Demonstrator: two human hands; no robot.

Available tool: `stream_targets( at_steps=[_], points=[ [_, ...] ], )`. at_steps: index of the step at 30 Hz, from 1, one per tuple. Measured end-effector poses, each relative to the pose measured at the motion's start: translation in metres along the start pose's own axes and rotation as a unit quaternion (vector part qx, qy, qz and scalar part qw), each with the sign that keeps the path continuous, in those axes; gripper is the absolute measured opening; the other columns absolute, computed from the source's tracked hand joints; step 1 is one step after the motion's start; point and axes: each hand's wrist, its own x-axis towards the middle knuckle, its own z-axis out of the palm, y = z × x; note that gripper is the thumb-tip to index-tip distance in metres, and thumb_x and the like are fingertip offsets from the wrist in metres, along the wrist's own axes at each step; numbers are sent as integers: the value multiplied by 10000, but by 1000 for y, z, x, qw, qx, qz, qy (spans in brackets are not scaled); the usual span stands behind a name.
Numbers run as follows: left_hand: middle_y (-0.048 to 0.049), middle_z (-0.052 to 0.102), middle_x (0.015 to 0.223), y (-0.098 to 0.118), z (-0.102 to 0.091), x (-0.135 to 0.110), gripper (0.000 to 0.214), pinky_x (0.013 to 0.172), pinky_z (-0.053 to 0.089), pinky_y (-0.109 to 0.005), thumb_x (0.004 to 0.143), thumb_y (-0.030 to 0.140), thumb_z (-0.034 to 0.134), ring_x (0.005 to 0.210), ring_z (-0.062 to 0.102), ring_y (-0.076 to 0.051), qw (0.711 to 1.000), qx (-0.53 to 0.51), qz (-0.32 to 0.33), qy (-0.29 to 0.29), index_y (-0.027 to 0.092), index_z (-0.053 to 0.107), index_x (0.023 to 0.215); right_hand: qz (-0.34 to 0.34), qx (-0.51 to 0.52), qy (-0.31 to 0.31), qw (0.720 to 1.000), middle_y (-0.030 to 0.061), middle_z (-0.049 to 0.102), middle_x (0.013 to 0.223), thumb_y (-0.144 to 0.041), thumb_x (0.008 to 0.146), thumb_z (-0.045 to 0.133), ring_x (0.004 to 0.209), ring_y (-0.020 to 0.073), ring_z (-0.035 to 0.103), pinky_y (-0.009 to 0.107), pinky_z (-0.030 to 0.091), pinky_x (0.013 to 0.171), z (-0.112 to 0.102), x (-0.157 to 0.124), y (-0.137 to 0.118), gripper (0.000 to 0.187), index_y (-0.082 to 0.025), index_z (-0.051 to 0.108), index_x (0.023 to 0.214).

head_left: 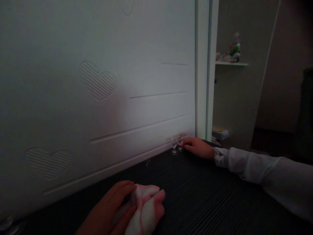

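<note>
My left hand (113,209) is closed around a bunched pink and white cloth (146,209) low in the middle of the head view, over the dark surface. At the far end of that surface, my right hand (197,147) reaches out with its fingers curled on a small stemmed glass (180,143). Its fingertips cover part of that glass. Just to the left stands a second clear stemmed glass (174,146), upright and close to the white panel.
A white panel (61,107) with carved hearts and grooves rises along the dark wood-grain tabletop (195,192). A small thin object (148,162) lies near its foot. Part of a clear glass item (13,227) shows at bottom left. Right, a shelf (231,64) holds bagged goods.
</note>
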Motion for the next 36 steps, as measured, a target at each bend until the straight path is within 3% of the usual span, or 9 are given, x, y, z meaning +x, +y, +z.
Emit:
stream_targets(
  at_steps=[8,14,22,26,28,31,34,36],
  points=[
    [-26,674,1078,4,0,3,266,756,556,-240,824,269,480,918,663,-188,1000,5,-9,-7,283,548,1080,-91,-80,-11,993,67,641,719,-162,746,470,702,235,585,358,435,677,-3,-9,-13,184,-186,652,726],
    [-41,677,1029,15,-3,7,225,782,540,-245,836,237,442,906,653,-177,999,-15,-19,-33,245,563,1026,-203,-128,-91,966,93,679,895,-171,791,439,815,250,627,373,465,748,-9,-14,-21,314,-195,655,1018],
    [-36,649,896,21,-3,7,235,776,503,-266,881,230,372,844,604,-168,994,-33,-33,-99,211,606,889,-159,-156,-137,965,101,691,1040,-191,807,432,891,286,653,432,496,792,-6,-10,-20,430,-215,563,1216],
    [-52,638,907,25,-1,7,233,778,478,-282,873,182,387,854,576,-178,994,-12,-42,-103,174,616,920,-168,-142,-115,969,103,686,1065,-213,810,453,919,291,654,445,513,811,0,-12,-10,386,-221,604,1165],
    [-62,643,902,27,0,7,216,791,464,-278,868,169,415,865,571,-179,994,5,-35,-106,153,626,912,-189,-124,-75,971,99,702,1021,-248,828,454,873,284,673,443,540,776,6,-13,-10,360,-230,607,1152],
    [-80,645,949,27,2,6,195,835,448,-280,855,191,469,923,562,-190,995,21,-32,-93,133,622,961,-239,-85,6,967,73,649,1145,-314,866,443,978,276,639,435,535,830,17,-18,-29,372,-242,535,1220],
    [-92,638,1005,25,5,6,211,856,442,-281,835,178,494,956,554,-192,997,27,-51,-52,116,604,1004,-307,-68,57,948,80,611,1198,-320,870,438,1055,290,593,443,531,843,26,-33,-73,402,-265,477,1266],
    [-88,639,1018,22,7,7,227,860,442,-279,820,130,481,964,551,-185,997,39,-63,-34,112,598,1013,-376,-49,21,925,82,607,1192,-305,850,471,1052,277,591,405,543,828,29,-45,-106,406,-278,485,1255]
  ],
)
